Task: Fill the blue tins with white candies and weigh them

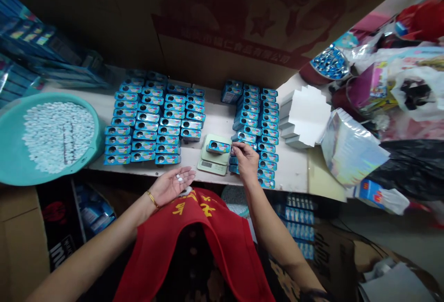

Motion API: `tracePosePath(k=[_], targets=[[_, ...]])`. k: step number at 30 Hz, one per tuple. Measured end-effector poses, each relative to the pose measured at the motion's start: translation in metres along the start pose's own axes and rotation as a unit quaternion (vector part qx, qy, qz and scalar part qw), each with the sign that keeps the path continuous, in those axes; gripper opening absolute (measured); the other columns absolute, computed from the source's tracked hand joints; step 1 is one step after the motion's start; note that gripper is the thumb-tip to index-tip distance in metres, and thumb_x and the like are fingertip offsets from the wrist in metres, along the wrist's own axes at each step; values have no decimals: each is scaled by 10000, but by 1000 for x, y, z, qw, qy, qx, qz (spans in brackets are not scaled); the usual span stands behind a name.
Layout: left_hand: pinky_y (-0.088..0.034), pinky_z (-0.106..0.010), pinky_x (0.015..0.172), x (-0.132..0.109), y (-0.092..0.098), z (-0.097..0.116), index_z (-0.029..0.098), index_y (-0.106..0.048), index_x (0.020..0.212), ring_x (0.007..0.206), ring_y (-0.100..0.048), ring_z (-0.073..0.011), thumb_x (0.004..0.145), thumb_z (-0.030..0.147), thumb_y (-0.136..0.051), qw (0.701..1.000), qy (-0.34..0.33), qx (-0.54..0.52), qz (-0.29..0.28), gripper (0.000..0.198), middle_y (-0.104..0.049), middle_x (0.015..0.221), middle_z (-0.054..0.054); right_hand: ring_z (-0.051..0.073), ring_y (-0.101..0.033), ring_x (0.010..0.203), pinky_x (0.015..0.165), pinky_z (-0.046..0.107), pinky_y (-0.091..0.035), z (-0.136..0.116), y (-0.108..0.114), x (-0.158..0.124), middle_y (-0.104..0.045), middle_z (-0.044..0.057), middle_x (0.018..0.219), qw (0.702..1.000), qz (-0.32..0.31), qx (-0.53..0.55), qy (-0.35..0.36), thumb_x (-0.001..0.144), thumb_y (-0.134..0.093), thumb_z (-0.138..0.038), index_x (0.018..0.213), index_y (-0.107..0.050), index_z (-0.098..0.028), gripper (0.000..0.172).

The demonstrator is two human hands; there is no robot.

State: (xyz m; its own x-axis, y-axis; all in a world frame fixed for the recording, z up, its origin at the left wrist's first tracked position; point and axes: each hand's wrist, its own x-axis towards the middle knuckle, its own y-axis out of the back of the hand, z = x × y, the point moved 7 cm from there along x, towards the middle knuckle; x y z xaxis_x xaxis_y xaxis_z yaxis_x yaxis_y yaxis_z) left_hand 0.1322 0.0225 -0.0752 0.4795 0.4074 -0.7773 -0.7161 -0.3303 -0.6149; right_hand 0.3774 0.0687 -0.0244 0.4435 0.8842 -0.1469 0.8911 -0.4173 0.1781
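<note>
My left hand (pixel 174 185) is palm up with its fingers stretched out, and a few small white tablets (pixel 179 178) rest on it. A pale green digital scale (pixel 212 167) sits at the table's front edge. One blue box (pixel 218 147) lies on its pan, a dark round hole in its top face. Just right of the scale, my right hand (pixel 245 157) is closed in a pinch by the box's end; what its fingertips hold is too small to make out. Rows of similar blue boxes (pixel 146 134) stand left of the scale, and more blue boxes (pixel 268 147) to the right.
A turquoise basin (pixel 99 141) of white tablets stands at the left. Behind the table (pixel 294 170) rises a large cardboard box (pixel 222 29). White folded cartons (pixel 307 114) and shiny sheets (pixel 354 147) lie at the right, beside bags and a bowl of blue wrapped pieces (pixel 329 64).
</note>
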Motion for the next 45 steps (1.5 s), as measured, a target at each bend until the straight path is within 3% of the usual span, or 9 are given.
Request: tracePosePath(k=[6,13,18,22,27,32,41,45], targets=[[-481,-302,818,-2,2,1,45,-592,946,907,-601,-203,791,158,-468,1000,-4,10,10,229,-640,948,-170,118,-575,638,618,260,-475,7,-8,0,-628,22,786,999,-24,-23,6,720,-548,-301,846,-625,-163,202],[-487,-299,807,-4,8,0,48,-598,924,906,-601,-206,790,152,-468,1000,-14,-1,21,214,-642,934,-171,144,-577,767,705,268,-455,-10,-45,10,-632,25,812,975,-88,-148,139,763,-500,-252,818,-635,-187,160],[-483,-302,815,-5,10,1,50,-597,920,911,-599,-204,790,146,-465,1000,-17,-10,21,209,-641,935,-168,154,-556,846,790,303,-434,-25,-29,2,-612,49,870,952,-30,-219,213,813,-428,-208,873,-615,-188,198],[-483,-301,814,-3,11,1,54,-597,923,912,-599,-204,786,148,-473,1000,-14,-11,20,208,-640,938,-164,170,-522,938,839,334,-415,-25,-25,-20,-586,64,970,925,-76,-273,252,822,-431,-220,997,-577,-202,229],[-485,-297,811,-2,15,3,56,-594,939,915,-596,-202,789,147,-470,999,-18,-19,27,216,-638,945,-156,214,-430,1080,909,400,-364,-4,-9,-17,-501,96,1126,919,-45,-319,228,767,-509,-294,1167,-460,-193,415],[-495,-302,796,-3,19,8,63,-589,960,904,-599,-196,796,149,-462,999,-25,-25,37,225,-639,943,-148,231,-381,1125,945,413,-327,8,-10,-4,-444,104,1195,907,-90,-357,204,716,-561,-307,1219,-401,-186,542],[-481,-300,817,-10,29,16,72,-589,970,925,-590,-195,785,121,-464,997,-53,-30,45,228,-637,953,-143,243,-413,1072,885,417,-366,4,-26,3,-447,112,1184,891,-122,-379,217,728,-549,-286,1178,-457,-182,471],[-454,-337,854,-7,15,15,63,-582,983,990,-557,-223,800,177,-460,999,-43,-23,18,248,-616,1006,-162,215,-444,1023,880,385,-374,-20,-56,-29,-505,95,1080,890,-156,-334,268,779,-508,-265,1102,-519,-193,331]])
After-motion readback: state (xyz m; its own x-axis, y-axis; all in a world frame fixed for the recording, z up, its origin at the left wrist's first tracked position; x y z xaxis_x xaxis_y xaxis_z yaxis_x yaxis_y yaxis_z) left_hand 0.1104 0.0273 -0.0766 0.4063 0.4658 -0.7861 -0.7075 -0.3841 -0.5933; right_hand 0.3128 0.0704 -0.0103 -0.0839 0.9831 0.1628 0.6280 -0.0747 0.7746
